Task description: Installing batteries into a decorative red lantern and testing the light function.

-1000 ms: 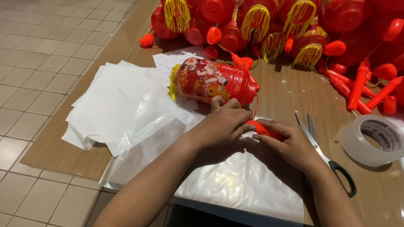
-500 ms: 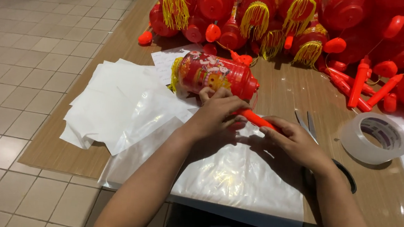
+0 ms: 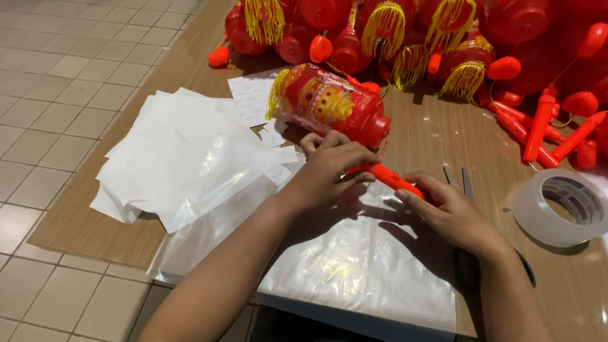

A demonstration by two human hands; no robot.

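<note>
Both hands are pinching the slim red handle stick, the left hand at its lantern end and the right hand steadying the far end, so keeping it level beside the red lantern lying on the counter is probably helping.

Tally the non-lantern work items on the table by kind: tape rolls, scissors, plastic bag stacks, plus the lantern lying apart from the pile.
Tape roll: 1
Scissors: 1, mostly under the right hand
Clear plastic bag stacks: 2, one under the hands, one to its left
Lantern lying apart: 1
Total: 5
</note>
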